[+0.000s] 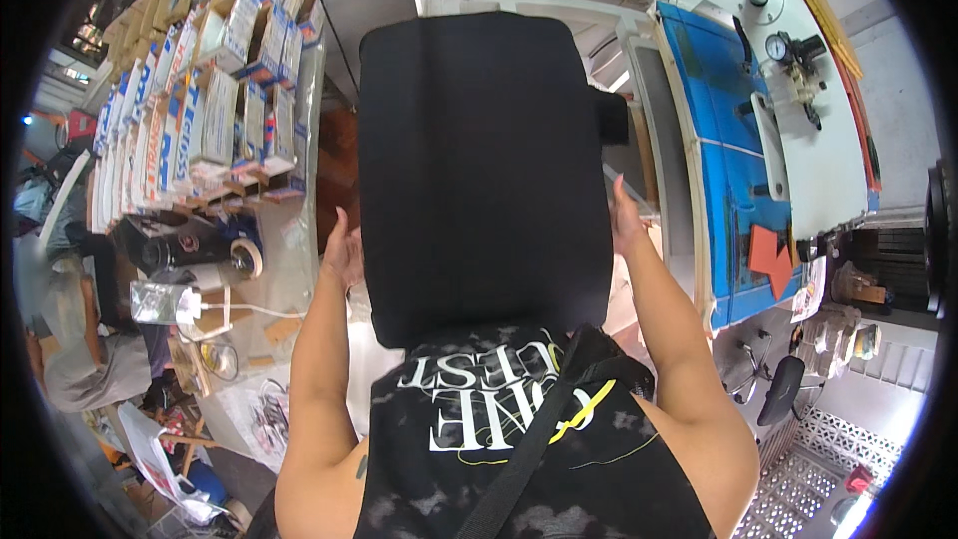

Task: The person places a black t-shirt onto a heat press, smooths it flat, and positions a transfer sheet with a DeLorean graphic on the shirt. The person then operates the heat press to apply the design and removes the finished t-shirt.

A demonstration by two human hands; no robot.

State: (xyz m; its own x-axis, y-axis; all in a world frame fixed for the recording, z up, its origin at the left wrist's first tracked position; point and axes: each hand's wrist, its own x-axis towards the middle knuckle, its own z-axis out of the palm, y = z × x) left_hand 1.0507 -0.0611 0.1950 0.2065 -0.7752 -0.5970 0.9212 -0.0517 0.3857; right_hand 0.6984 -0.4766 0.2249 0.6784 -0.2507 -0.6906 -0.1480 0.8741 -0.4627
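A large black panel with rounded corners, soft-looking and cloth-like, stands in front of my chest and fills the middle of the head view. From its right side sticks out a small black block. My left hand grips the panel's left edge, thumb up. At the right edge, a little farther from me, my right hand holds the other side. The panel hides most of the fingers of both hands and whatever lies behind it.
Stacked long cardboard boxes stand on the left table, near a tape roll and a clear container. Rightward are a blue board, a pressure gauge and a black chair. Another person is at far left.
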